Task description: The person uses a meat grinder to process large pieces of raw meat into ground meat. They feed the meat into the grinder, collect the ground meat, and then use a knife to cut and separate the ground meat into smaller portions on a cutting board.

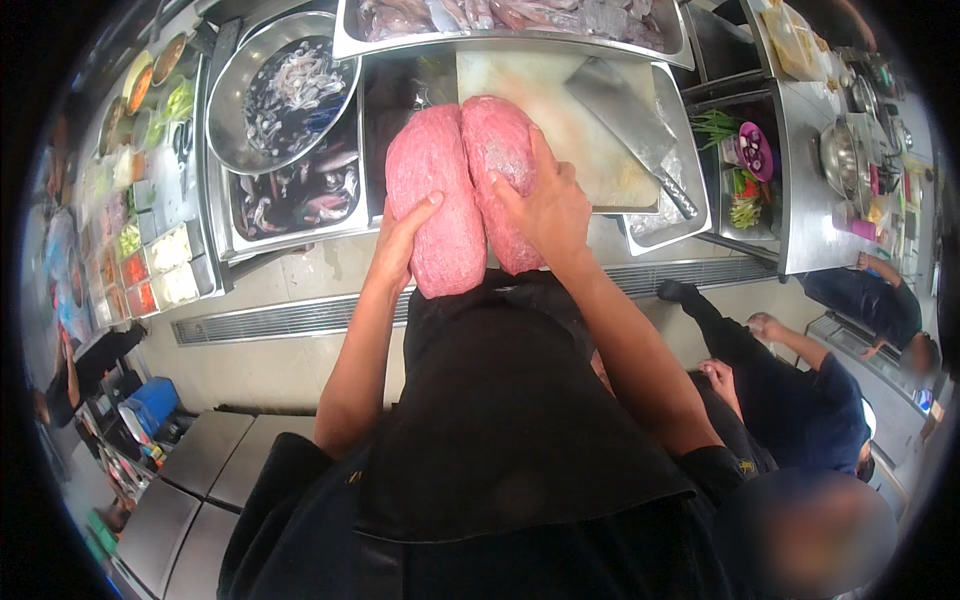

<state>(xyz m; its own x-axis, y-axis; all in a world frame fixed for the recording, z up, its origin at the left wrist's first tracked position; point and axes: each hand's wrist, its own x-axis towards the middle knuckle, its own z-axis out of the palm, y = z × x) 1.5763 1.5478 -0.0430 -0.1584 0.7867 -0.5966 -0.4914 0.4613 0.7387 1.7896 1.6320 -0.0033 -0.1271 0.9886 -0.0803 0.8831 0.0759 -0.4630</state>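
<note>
Two large oblong blocks of pink raw meat are held side by side in front of my apron. My left hand grips the left meat block from its outer side, thumb on top. The right meat block has a paler, frosty-looking patch; my right hand is spread over its outer side, fingers pointing away from me. Beyond them lies a white cutting board, partly covered by the meat. A broad cleaver rests on the board's right side, its dark handle reaching past the board's edge over a metal tray.
Squid pieces fill a steel pan at the back. At left, a steel bowl of squid in dark liquid sits over a squid-filled basin. Cut vegetables in containers stand farther left. Several people are nearby, one close at right.
</note>
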